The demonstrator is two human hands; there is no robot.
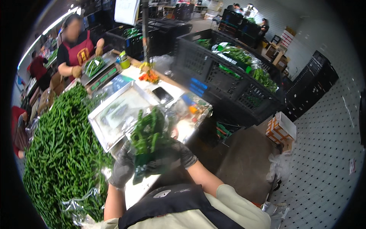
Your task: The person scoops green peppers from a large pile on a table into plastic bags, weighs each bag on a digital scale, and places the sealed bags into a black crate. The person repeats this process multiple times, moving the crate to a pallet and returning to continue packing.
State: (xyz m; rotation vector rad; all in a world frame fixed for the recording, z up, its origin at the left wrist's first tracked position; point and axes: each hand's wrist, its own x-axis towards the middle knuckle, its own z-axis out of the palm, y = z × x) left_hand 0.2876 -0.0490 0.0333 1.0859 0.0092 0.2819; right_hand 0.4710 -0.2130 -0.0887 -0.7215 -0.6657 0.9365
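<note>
A clear plastic bag of long green peppers (147, 134) with a dark green printed lower part is held up in front of my torso. My left hand (123, 167), in a grey work glove, grips its left side. My right hand (183, 153), also gloved, is on its right side, with the fingers blurred and partly hidden behind the bag. Just beyond the bag lies a shallow white-rimmed tray (98, 134) with a wet-looking, plastic-covered surface. A large heap of green peppers (65, 143) spreads to the left of my left hand.
Across the table, a person in a red apron (81, 51) handles a bagged green bundle (94, 66) on a scale (104, 78). A phone (163, 95) and orange-red pieces (149, 76) lie on the table. A large black crate (191, 58) with bagged greens stands beyond. Loose plastic bags (78, 209) rest near the heap.
</note>
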